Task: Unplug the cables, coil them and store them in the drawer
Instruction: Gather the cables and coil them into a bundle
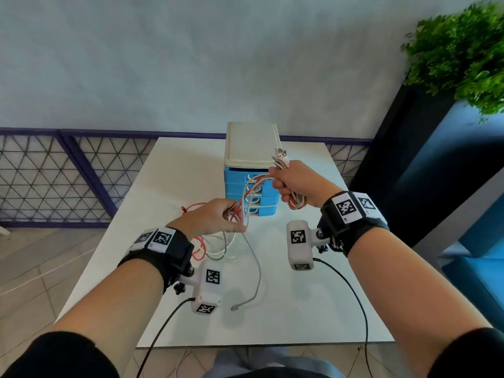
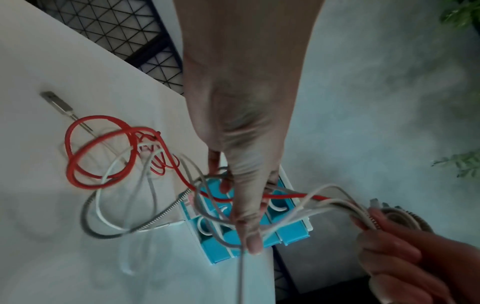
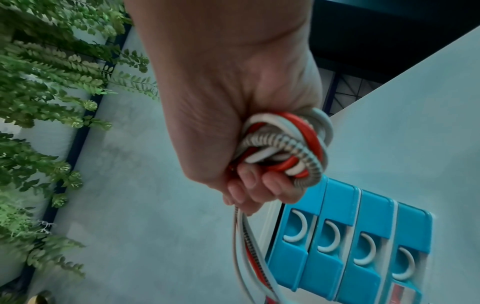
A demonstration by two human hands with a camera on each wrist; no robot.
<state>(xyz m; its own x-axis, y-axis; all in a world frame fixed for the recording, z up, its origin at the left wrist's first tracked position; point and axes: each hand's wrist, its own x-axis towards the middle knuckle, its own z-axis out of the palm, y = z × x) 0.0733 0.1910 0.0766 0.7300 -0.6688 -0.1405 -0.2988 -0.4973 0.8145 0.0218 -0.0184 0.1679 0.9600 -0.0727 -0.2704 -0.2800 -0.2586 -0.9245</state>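
Observation:
Several cables, red, white, grey and braided, run between my two hands above a white table (image 1: pixel 300 309). My right hand (image 1: pixel 283 184) grips a small coil of cables (image 3: pixel 288 148) in its fist, with the plug ends (image 1: pixel 281 156) sticking up above it. My left hand (image 1: pixel 234 216) is lower and to the left and pinches the loose strands (image 2: pixel 293 195) that lead to that coil. The rest of the cables (image 1: pixel 215 249) lies tangled on the table, with a red loop (image 2: pixel 78 164) among them. A grey cable end (image 1: pixel 237 306) trails toward me. Behind the hands stands a blue drawer unit (image 1: pixel 253 203) with all its drawers pushed in.
The drawer unit has a cream top (image 1: pixel 251 143) and white crescent handles (image 3: pixel 335 240). A flat metal connector (image 2: pixel 55 100) lies on the table to the left. A green plant (image 1: pixel 463 50) on dark furniture (image 1: pixel 409 159) stands at the right. A mesh railing (image 1: pixel 54 181) runs behind the table.

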